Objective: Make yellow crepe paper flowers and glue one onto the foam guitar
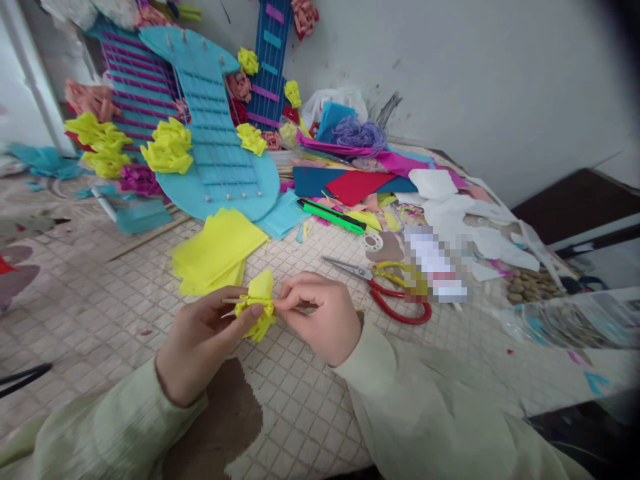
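Left hand [200,340] comes in from 8 o'clock, thumb and forefinger pressed together on the gathered waist of the yellow paper bundle [259,303]. Right hand [320,320] meets it from 3 o'clock, fingers curled in, fingertips pinching the thin stick [231,301] right at that same waist. The two hands are almost touching, equally near, with the bundle between them.

The bundle stands 12 to 6, its top fan up and its frills hanging below. The stick crosses it 9 to 3, and its bare tip pokes out over the left thumb.

Outward now: the stack of yellow sheets [215,257] sits near at 11 o'clock, the scissors [385,287] just beside the right hand at 2 o'clock, blades pointing at it. The green pen [333,217] and the blue board [215,133] lie farther off toward 12. The chequered cloth [100,300] lies bare at 9 o'clock and below the wrists.
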`<action>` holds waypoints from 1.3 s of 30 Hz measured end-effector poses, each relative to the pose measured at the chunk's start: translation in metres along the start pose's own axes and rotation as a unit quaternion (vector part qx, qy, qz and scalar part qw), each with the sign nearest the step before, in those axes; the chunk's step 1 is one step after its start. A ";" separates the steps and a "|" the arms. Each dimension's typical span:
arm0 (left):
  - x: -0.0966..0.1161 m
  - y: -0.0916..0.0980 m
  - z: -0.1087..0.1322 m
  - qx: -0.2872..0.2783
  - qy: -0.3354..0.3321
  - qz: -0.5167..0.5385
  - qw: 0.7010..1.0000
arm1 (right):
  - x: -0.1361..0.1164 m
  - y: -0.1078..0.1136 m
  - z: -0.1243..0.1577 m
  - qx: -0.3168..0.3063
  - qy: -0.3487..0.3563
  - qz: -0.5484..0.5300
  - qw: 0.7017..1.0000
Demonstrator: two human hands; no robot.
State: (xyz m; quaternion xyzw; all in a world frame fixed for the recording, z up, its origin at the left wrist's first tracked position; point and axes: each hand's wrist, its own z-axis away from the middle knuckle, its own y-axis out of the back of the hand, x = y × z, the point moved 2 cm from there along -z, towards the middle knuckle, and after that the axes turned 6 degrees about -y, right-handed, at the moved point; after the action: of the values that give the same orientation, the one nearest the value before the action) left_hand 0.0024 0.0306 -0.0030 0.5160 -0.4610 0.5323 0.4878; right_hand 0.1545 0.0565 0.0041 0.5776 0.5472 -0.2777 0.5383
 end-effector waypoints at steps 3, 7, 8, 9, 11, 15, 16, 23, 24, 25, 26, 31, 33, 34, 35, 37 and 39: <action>-0.004 0.000 -0.003 -0.004 0.003 0.019 1.000 | -0.001 0.000 0.000 0.006 0.037 0.040 0.998; -0.009 0.003 -0.004 -0.002 -0.006 0.020 1.000 | -0.003 0.000 -0.001 -0.027 0.045 0.046 0.998; -0.009 0.004 -0.004 -0.001 -0.010 0.014 1.000 | -0.004 0.000 0.000 -0.035 0.031 0.040 0.998; -0.009 0.004 -0.003 -0.002 -0.014 0.008 1.000 | -0.004 0.000 0.000 -0.039 0.014 0.035 0.999; -0.007 0.005 -0.002 -0.001 -0.019 -0.004 1.000 | -0.003 0.000 0.000 -0.036 -0.015 0.027 0.999; -0.003 0.005 0.000 0.020 -0.023 -0.017 0.999 | -0.003 -0.001 0.002 -0.020 -0.022 0.028 0.999; -0.002 0.004 0.000 0.025 -0.024 -0.019 0.999 | -0.003 -0.002 0.002 -0.018 -0.019 0.032 0.999; 0.002 0.000 0.002 0.029 -0.019 -0.014 0.999 | -0.005 0.000 0.000 -0.004 -0.008 0.049 0.999; 0.002 0.000 0.002 0.027 -0.021 -0.009 0.999 | -0.005 0.000 0.000 -0.001 -0.005 0.052 0.999; 0.002 -0.001 0.002 0.025 -0.022 -0.006 0.999 | -0.006 0.000 0.000 0.002 -0.002 0.054 0.999; 0.002 -0.001 0.003 0.024 -0.022 -0.007 0.999 | -0.006 0.000 0.000 0.006 0.000 0.057 0.998; 0.001 0.000 0.003 0.036 -0.010 -0.026 0.999 | -0.006 0.000 -0.001 0.011 0.001 0.060 0.998; 0.002 0.000 0.003 0.039 -0.011 -0.028 0.999 | -0.006 0.000 -0.001 0.011 -0.004 0.058 0.998; 0.002 0.000 0.003 0.042 -0.010 -0.030 0.999 | -0.006 0.000 -0.001 0.011 -0.006 0.058 0.998; 0.003 0.000 0.002 0.044 -0.009 -0.033 0.998 | -0.006 0.000 -0.001 0.013 -0.007 0.057 0.998; 0.004 -0.001 0.002 0.048 -0.004 -0.035 0.998 | -0.006 0.000 -0.001 0.017 -0.007 0.055 0.998; 0.004 -0.001 0.002 0.051 0.002 -0.030 0.998 | -0.006 0.000 -0.001 0.019 -0.009 0.057 0.998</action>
State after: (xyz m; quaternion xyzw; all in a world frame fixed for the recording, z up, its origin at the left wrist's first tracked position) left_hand 0.0037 0.0290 0.0008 0.5530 -0.4160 0.5413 0.4776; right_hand 0.1527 0.0556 0.0103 0.6152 0.5035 -0.2623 0.5471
